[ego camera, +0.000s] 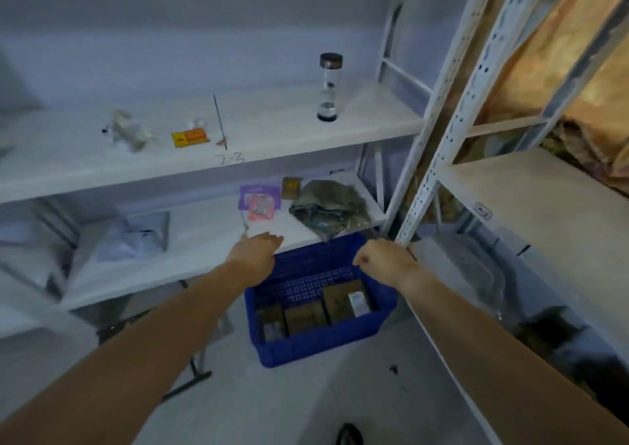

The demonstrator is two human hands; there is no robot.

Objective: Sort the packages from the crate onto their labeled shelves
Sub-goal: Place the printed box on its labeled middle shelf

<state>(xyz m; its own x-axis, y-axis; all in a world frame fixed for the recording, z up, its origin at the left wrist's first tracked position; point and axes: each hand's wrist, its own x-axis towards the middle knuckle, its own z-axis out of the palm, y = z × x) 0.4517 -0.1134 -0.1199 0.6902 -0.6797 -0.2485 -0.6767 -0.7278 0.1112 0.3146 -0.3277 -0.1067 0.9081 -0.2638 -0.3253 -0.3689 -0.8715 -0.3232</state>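
Observation:
A blue plastic crate (316,346) stands on the floor below the shelves, with several brown boxes (340,300) and a white-labelled box (358,303) inside. My left hand (258,249) reaches forward over the front edge of the lower shelf (204,240), fingers together, nothing visible in it. My right hand (381,257) hovers over the crate's far right corner with fingers curled and nothing visible in it. On the lower shelf lie a purple and pink packet (259,201), a small brown box (291,187) and a crumpled green-grey bag (328,208). The upper shelf (272,128) bears a handwritten mark "2-3" (231,159).
The upper shelf holds a white wrapped item (127,131), a yellow packet (189,137), a thin rod (219,121) and a clear hourglass-shaped bottle (329,87). A grey mailer bag (136,235) lies on the lower shelf, left. A second rack (531,203) stands to the right, with white uprights (442,145) between.

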